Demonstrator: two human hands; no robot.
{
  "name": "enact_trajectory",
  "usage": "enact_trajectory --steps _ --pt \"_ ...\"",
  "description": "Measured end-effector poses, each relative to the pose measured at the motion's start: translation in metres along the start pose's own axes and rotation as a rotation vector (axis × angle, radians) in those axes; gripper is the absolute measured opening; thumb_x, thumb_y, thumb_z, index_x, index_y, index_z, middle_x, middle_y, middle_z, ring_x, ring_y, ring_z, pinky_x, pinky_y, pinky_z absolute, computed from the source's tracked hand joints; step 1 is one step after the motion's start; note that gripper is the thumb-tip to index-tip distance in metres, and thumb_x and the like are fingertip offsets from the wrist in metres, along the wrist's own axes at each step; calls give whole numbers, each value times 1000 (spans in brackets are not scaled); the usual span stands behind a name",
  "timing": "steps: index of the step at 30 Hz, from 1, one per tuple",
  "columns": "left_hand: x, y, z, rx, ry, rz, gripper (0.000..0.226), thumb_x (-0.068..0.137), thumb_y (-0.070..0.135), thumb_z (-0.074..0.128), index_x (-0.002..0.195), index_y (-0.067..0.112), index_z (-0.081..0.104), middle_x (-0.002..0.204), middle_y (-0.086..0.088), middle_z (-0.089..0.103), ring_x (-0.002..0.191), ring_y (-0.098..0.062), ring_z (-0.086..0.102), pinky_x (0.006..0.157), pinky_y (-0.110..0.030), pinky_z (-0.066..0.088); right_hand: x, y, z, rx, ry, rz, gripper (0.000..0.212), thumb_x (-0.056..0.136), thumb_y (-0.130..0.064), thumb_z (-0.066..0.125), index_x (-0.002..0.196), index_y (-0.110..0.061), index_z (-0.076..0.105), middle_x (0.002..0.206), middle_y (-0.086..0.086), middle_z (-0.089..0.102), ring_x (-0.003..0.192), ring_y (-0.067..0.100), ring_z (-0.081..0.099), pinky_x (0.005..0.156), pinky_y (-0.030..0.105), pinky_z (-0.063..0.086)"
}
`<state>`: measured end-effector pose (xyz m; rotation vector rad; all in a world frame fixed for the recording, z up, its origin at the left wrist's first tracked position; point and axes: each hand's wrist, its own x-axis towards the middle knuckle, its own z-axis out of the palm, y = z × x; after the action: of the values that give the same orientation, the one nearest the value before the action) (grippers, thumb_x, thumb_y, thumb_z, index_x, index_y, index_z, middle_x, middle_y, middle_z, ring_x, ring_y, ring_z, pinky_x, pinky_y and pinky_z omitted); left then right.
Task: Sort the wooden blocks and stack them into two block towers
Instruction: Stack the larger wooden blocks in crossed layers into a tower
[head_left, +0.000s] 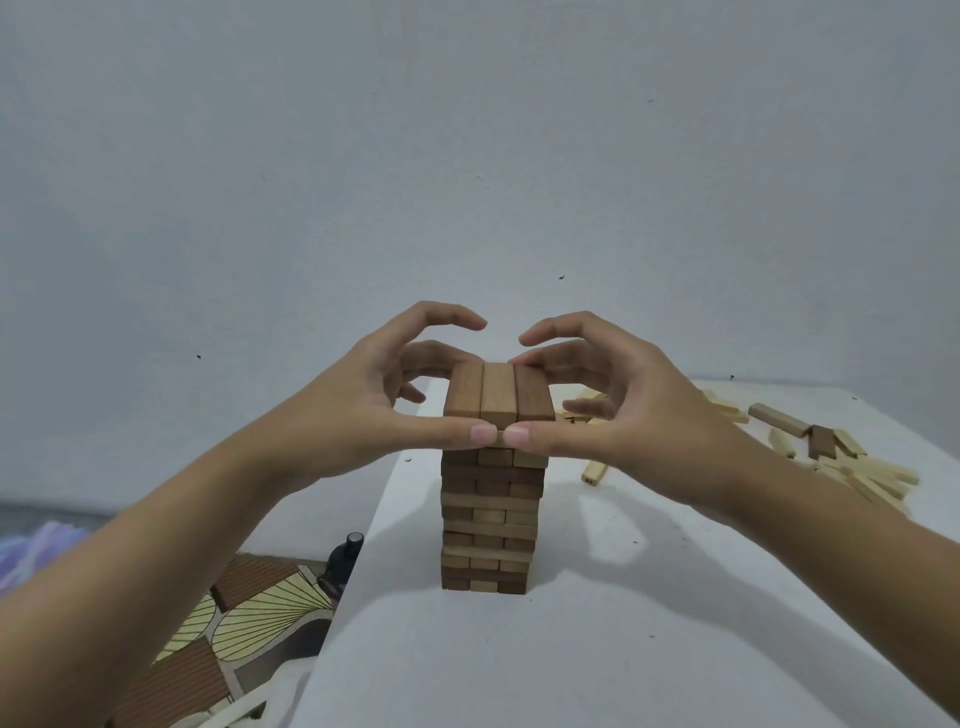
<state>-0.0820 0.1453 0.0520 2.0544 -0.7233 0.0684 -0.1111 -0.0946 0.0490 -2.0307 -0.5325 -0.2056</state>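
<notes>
In the head view, we see the brown tower (488, 519) standing upright at the middle of the white table (623, 654), its layers crossing in turn, some showing block ends to us and others a long side. The top layer (497, 395) is three brown blocks lying side by side, their long axes pointing straight away from us toward the wall. The left hand (358, 400) and right hand (628, 405) close on the tower's top from either side: both thumbs press the near face just under the top layer, tips almost meeting, while the curled middle fingers reach the far ends of those blocks and the index fingers arch above without touching. To the right, well apart from the tower, loose pale blocks (872, 475) lie scattered at mixed angles, with one dark block (822, 441) among them. Beside the table's left edge, we see a dark bottle (345, 564) on a patterned mat (249, 613).
</notes>
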Motion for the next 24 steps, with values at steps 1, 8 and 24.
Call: enact_trajectory --steps 1,8,24 --pt "0 0 0 2 0 -1 82 66 50 85 137 41 47 122 8 70 119 -16 63 104 -56 46 0 0 0 -1 3 -2 64 62 -49 87 119 -40 61 121 -14 70 119 2 62 100 38 51" --pt "1 0 0 8 -24 -10 82 66 51 84 138 42 46 124 9 69 122 -14 62 105 -54 45 2 0 1 -11 14 6 64 60 -50 87 118 -42 60 119 -14 71 115 1 64 99 40 54" --pt "13 38 9 100 162 196 40 80 57 74 114 39 66 118 9 66 121 -10 58 97 -39 48 -10 -12 -14 88 219 -36 42 79 -55 72 114 -33 68 121 -16 69 119 1 63 106 42 51"
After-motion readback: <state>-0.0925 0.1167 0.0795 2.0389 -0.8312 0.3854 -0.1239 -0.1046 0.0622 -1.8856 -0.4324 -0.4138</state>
